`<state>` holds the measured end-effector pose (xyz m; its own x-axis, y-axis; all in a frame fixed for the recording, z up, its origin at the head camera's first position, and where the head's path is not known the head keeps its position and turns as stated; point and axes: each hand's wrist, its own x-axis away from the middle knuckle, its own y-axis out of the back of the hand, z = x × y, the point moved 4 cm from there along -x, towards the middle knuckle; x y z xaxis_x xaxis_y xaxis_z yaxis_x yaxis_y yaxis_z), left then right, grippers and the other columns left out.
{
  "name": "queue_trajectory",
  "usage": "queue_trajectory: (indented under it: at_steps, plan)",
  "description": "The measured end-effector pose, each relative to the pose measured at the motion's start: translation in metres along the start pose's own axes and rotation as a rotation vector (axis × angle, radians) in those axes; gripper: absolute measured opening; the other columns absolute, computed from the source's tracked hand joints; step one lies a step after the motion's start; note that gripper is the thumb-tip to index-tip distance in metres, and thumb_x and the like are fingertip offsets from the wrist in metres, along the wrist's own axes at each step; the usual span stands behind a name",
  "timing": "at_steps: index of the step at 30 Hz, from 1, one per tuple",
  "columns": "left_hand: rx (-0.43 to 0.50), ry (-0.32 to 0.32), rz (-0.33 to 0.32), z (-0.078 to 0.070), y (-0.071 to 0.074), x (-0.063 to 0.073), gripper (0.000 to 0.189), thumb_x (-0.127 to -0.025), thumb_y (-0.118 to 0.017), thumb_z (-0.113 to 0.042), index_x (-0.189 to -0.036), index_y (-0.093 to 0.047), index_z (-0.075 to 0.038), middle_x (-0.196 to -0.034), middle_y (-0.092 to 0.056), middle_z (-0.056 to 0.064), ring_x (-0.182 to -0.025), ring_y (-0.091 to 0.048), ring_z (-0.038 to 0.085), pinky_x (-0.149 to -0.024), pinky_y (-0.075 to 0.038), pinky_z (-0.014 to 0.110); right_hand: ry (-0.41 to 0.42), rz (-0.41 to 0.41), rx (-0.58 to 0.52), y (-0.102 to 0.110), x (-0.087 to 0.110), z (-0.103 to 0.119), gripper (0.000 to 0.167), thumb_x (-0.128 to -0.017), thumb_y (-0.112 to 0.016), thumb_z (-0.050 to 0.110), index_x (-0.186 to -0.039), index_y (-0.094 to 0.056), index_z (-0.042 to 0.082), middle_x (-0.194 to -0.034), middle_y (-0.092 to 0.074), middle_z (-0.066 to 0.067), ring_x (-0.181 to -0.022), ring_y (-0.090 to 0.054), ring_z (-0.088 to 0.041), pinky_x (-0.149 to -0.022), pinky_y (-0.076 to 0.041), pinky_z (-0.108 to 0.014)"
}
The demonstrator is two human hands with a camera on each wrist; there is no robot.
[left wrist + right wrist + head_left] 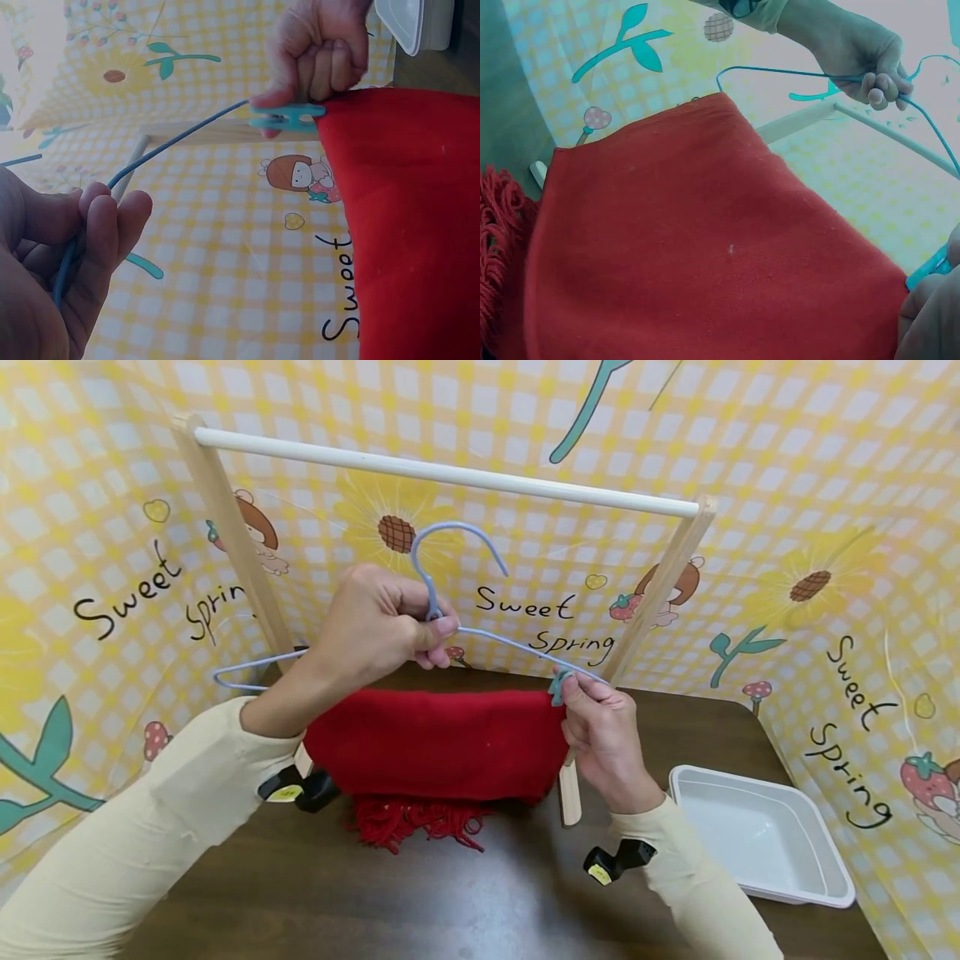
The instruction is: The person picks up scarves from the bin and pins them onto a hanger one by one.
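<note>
My left hand (382, 618) grips a blue clothes hanger (517, 645) at the neck, just under its hook. A folded red scarf (442, 743) with a fringe (412, 818) hangs below the hanger. At the scarf's upper right corner, my right hand (603, 731) pinches a teal clothespin (558, 687) between thumb and fingers, close to the hanger's right end. In the left wrist view the clothespin (309, 110) meets the scarf's edge. Right wrist view: the scarf (720, 225) spreads below the hanger, and the fingers partly hide the clothespin (928, 268).
Behind the hands stands a wooden rack with a white rod (450, 474) across its top. A white plastic basin (750, 835) sits on the dark table (262, 877) at the right. Patterned yellow checked cloth (810, 443) surrounds the table's back and sides.
</note>
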<state>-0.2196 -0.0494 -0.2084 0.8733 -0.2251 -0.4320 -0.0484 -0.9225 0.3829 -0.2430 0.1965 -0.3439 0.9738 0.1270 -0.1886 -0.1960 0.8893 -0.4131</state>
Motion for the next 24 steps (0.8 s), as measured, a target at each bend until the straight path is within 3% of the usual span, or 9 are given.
queue_trajectory:
  at_steps: [6, 16, 20, 24]
  plan:
    - [-0.001, -0.016, 0.009, -0.002, -0.003, 0.001, 0.012, -0.088, -0.069, 0.009, -0.078, -0.076, 0.008, -0.061, -0.071, 0.009, -0.052, -0.069, 0.015, -0.053, -0.060, 0.028, -0.011, -0.066, -0.002, -0.001, 0.000, -0.003, 0.023, -0.101, -0.060, 0.004, -0.093, -0.080, 0.014, -0.051, -0.041, 0.006, -0.037, -0.021, -0.007, -0.044, -0.003, -0.029]
    - [-0.025, 0.012, -0.006, 0.002, 0.001, 0.002, 0.012, -0.088, -0.069, 0.008, -0.079, -0.076, 0.008, -0.060, -0.071, 0.007, -0.051, -0.068, 0.015, -0.052, -0.059, 0.026, -0.035, -0.050, -0.001, -0.001, 0.001, -0.005, 0.013, -0.098, -0.066, 0.008, -0.095, -0.078, 0.012, -0.049, -0.040, 0.006, -0.035, -0.026, -0.005, -0.044, -0.005, -0.029]
    - [-0.037, 0.023, -0.010, 0.003, 0.004, 0.003, 0.012, -0.089, -0.069, 0.007, -0.079, -0.076, 0.008, -0.058, -0.070, 0.006, -0.051, -0.069, 0.016, -0.053, -0.059, 0.025, 0.014, -0.057, 0.022, -0.002, 0.003, -0.005, 0.010, -0.097, -0.066, 0.004, -0.100, -0.075, 0.007, -0.049, -0.040, 0.006, -0.035, -0.022, -0.007, -0.042, -0.006, -0.029]
    - [-0.040, 0.033, -0.009, 0.003, 0.007, 0.003, 0.011, -0.090, -0.069, 0.006, -0.081, -0.075, 0.008, -0.058, -0.070, 0.004, -0.052, -0.069, 0.016, -0.053, -0.059, 0.025, 0.128, -0.105, 0.094, 0.000, 0.008, -0.005, 0.018, -0.093, -0.072, 0.002, -0.110, -0.075, 0.003, -0.048, -0.036, 0.007, -0.038, -0.018, -0.010, -0.039, -0.010, -0.025]
